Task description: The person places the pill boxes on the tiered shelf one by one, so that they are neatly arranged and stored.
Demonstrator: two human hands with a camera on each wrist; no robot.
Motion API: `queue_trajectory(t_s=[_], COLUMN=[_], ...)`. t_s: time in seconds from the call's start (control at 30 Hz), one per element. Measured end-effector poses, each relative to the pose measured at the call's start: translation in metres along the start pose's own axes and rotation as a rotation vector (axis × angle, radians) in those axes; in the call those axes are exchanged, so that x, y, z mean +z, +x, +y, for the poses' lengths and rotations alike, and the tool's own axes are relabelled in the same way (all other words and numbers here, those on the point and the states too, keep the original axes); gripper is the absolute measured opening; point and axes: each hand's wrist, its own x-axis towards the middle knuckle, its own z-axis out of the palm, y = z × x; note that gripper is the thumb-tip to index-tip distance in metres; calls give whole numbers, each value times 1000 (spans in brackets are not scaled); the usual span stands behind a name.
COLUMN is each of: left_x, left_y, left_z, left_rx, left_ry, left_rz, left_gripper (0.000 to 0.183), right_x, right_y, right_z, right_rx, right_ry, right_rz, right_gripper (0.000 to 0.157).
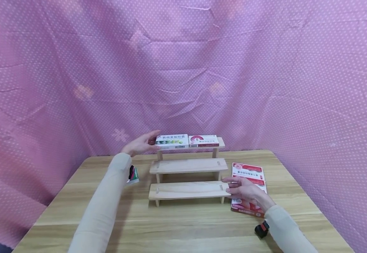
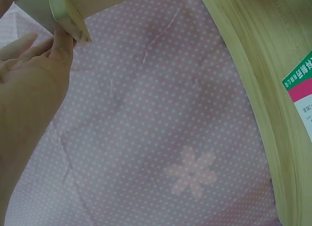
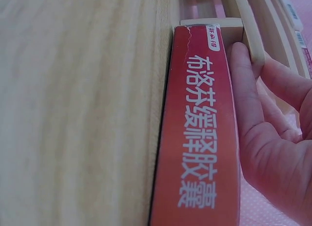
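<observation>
A three-tier wooden display stand stands on the table. On its top tier lie a white-and-green medicine box at left and a white-and-red medicine box at right. My left hand holds the left end of the white-and-green box, thumb in front and fingers behind; in the left wrist view its fingertips also meet the board's end. My right hand grips the right end of the lowest tier, fingers above and below the board.
Red-and-white medicine boxes lie right of the stand, partly behind my right hand; one red side panel shows Chinese lettering. A green, pink and white box lies left, partly hidden by my sleeve. A pink dotted curtain hangs behind the table.
</observation>
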Motion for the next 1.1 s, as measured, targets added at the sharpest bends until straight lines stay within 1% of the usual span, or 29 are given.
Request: queue_trajectory(t_s=[0.2,0.43,0.57,0.77,0.87,1.0,1.1], left_x=[0,1,2,2,2,5,9], left_y=[2,3,3,3,2,-1,-3], left_z=[0,2,2,2,0,-3,-4], left_rx=[-15,-18,-2,-5,-2,28,34], left_ry=[-33,-7,-7,-3,20,53,30], left_rz=[-16,-22,-31,-33,-16,29,77], left_gripper=[84,83,83,84,85,84,81], right_x=[0,-1,-1,0,0,-1,0], right_y=[0,1,1,1,1,1,1], right_z=[0,1,1,0,0,0,0], right_rx=[6,4,2,4,4,5,2], right_ry=[-4,-8,-10,-8,-5,-5,-9], right_rz=[12,22,27,32,32,30,26], right_gripper=[54,54,54,53,53,52,52])
